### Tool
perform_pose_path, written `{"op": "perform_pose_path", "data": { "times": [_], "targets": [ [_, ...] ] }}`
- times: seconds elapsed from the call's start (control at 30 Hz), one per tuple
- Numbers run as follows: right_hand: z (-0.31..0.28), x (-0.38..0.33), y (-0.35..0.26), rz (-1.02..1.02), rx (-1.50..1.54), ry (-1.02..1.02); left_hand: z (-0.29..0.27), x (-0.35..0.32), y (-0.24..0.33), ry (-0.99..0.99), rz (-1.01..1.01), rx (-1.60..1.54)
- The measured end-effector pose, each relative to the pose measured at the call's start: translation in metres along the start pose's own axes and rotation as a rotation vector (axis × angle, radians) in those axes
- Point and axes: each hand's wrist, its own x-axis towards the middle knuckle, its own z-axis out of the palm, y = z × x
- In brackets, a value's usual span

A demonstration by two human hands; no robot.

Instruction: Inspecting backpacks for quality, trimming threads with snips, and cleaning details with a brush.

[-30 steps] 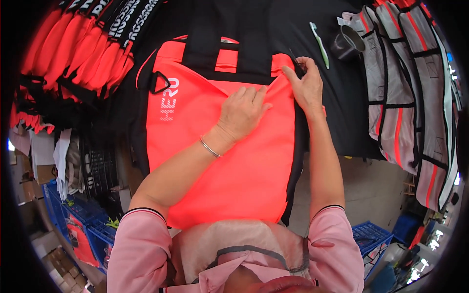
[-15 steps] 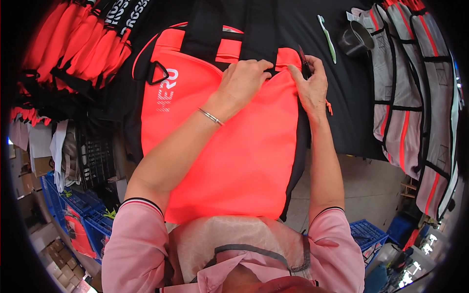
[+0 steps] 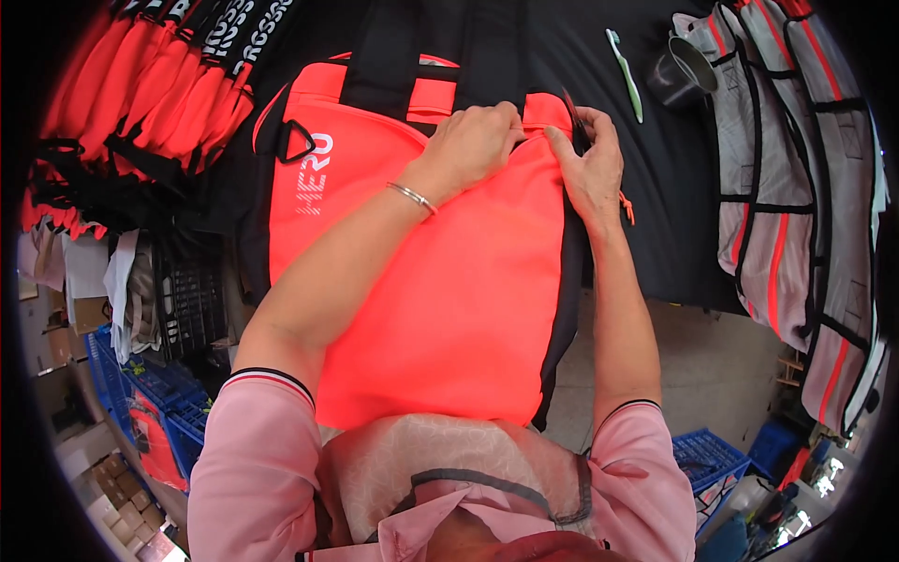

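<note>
A bright coral-red and black bag [image 3: 440,290] lies flat in front of me, its bottom edge against my body. My left hand [image 3: 473,145] is closed, its fingertips pinching the edge of the bag near its upper opening. At the upper right corner, my right hand [image 3: 592,164] grips the bag, the thumb on the red fabric and the fingers curled at the dark side. A slim dark pointed tool [image 3: 569,101] sticks up from this hand; its kind is mostly hidden. A small orange cord pull [image 3: 626,208] hangs beside the right wrist.
A green and white toothbrush [image 3: 625,75] and a dark cup [image 3: 682,73] lie on the black-covered table [image 3: 655,244]. Grey straps with red stripes [image 3: 782,215] hang at the right. A heap of red and black pieces [image 3: 159,84] is at the left, above blue crates [image 3: 154,393].
The bag has shifted slightly left and up. My left hand has edged right and up along the bag's edge, closer to the right thumb. The right hand has moved slightly left.
</note>
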Motion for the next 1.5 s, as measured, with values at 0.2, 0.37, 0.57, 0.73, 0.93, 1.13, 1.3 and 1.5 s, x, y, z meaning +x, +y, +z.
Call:
{"op": "perform_pose_path", "data": {
  "times": [0.2,0.37,0.57,0.73,0.93,1.13,1.3,1.5],
  "targets": [
    [-0.004,-0.002,-0.007,-0.001,-0.036,-0.025,0.016,-0.025,-0.013,0.244,-0.074,-0.157],
    [-0.03,0.015,-0.016,-0.142,-0.075,-0.008,0.003,-0.029,0.0,0.242,-0.13,-0.356],
    [-0.037,0.041,-0.022,-0.157,0.123,-0.154,0.008,-0.026,-0.002,0.291,0.016,-0.284],
    [-0.024,0.044,-0.026,-0.15,0.073,-0.295,0.021,-0.019,-0.007,0.366,0.139,-0.13],
    [-0.03,0.052,-0.027,-0.471,-0.27,-0.387,0.019,-0.02,-0.003,0.291,-0.016,-0.07],
    [-0.032,0.071,-0.035,-0.67,-0.338,-0.584,0.018,-0.02,-0.001,0.284,-0.014,-0.079],
    [-0.028,0.074,-0.037,-0.642,-0.355,-0.673,0.019,-0.018,-0.002,0.281,-0.006,-0.077],
    [-0.028,0.075,-0.047,-0.448,-0.35,-0.661,0.013,-0.04,0.009,0.395,0.234,0.003]
  ]
}}
